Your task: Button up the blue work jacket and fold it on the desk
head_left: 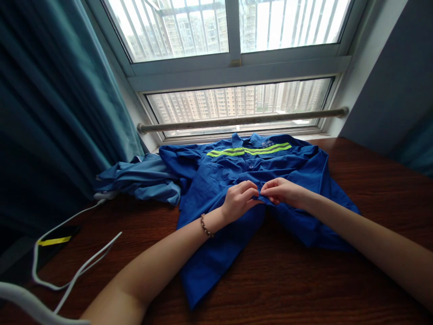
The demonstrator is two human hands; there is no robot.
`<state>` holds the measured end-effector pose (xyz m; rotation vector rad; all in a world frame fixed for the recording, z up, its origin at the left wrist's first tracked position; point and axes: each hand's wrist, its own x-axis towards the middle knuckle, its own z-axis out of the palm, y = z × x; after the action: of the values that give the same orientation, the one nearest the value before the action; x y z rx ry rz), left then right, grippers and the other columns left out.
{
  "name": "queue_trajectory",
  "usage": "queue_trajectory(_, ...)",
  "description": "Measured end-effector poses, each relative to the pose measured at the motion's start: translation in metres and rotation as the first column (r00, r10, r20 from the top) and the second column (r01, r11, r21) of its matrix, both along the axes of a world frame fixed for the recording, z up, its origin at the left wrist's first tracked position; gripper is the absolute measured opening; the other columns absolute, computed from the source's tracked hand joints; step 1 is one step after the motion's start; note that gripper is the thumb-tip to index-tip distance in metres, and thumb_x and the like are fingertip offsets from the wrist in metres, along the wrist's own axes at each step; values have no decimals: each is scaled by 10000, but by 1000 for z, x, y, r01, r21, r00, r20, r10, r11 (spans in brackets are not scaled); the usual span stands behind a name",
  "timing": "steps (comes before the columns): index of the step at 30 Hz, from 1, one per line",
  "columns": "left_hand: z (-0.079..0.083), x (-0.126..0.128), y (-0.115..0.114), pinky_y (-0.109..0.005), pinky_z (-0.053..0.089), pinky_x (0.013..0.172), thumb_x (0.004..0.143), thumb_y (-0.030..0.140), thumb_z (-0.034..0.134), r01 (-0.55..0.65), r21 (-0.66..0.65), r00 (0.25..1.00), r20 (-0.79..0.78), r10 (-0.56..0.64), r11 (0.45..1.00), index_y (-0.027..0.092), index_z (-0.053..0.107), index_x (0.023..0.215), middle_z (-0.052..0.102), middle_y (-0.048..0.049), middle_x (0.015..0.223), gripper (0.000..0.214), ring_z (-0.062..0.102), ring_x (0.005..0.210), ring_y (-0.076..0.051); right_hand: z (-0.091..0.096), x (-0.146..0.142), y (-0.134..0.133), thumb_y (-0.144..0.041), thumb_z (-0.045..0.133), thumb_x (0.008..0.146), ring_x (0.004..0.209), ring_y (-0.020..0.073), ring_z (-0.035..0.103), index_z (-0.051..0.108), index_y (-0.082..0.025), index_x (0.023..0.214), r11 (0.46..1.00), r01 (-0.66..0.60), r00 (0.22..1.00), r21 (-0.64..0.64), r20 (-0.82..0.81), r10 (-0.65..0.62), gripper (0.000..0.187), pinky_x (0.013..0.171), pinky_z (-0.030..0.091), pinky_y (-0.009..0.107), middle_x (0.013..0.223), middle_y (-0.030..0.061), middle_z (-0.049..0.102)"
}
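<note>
A blue work jacket (216, 180) with a yellow-green reflective stripe lies front up on the table, its collar toward the window. My left hand (241, 198) pinches the front edge of the jacket around its middle, thumb and fingers closed on the cloth. Right beside it, my right hand (282, 190) also pinches the front placket. The fingertips of both hands nearly meet there and lift the fabric a little. A button (251, 167) shows on the placket above the hands. Whatever small part lies between the fingertips is hidden.
Crumpled light blue cloth (145, 178) lies left of the jacket on the dark wooden table (270, 284). A white cable (72, 280) loops at the lower left near a dark item with a yellow strip (54, 241). A metal rail (237, 121) crosses the window behind.
</note>
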<state>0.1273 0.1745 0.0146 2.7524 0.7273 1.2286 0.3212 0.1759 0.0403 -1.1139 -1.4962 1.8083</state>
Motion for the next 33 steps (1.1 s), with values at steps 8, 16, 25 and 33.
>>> queue_trajectory(8, -2, 2, 1, -243, 456, 652, 800, 303, 543, 16, 77, 999, 44, -19, 997, 155, 539, 780, 596, -51, 828, 150, 550, 728, -125, -4, -2, 0, -339, 707, 625, 397, 38, 423, 595, -112, 713, 1000, 27, 999, 6, -23, -27, 267, 405, 308, 155, 463, -33, 512)
queue_trajectory(16, -1, 4, 1, -260, 462, 735, 823, 241, 509, 20, 43, 998, 56, -22, 999, 163, 557, 870, 589, -59, 911, 103, 547, 823, -131, -5, -3, 1, -373, 692, 624, 408, 44, 417, 586, -115, 689, 988, 124, 992, 98, 7, -125, 287, 409, 300, 171, 464, -32, 511)
queue_trajectory(25, -2, 5, 1, -235, 440, 704, 818, 195, 487, -75, -31, 995, 56, 76, 997, 182, 600, 795, 599, -34, 882, 116, 549, 795, -121, 0, -7, -1, -367, 670, 628, 407, 68, 438, 564, -131, 706, 936, 148, 978, 319, 94, -187, 269, 405, 312, 195, 449, -49, 505)
queue_trajectory(33, -3, 5, -3, -210, 401, 596, 828, 216, 457, -136, 40, 990, 28, 135, 990, 168, 616, 768, 556, -22, 725, 176, 511, 647, -96, 0, -8, -1, -353, 649, 643, 405, 63, 435, 550, -140, 672, 945, 181, 974, 274, 86, -211, 237, 402, 326, 184, 443, -51, 501)
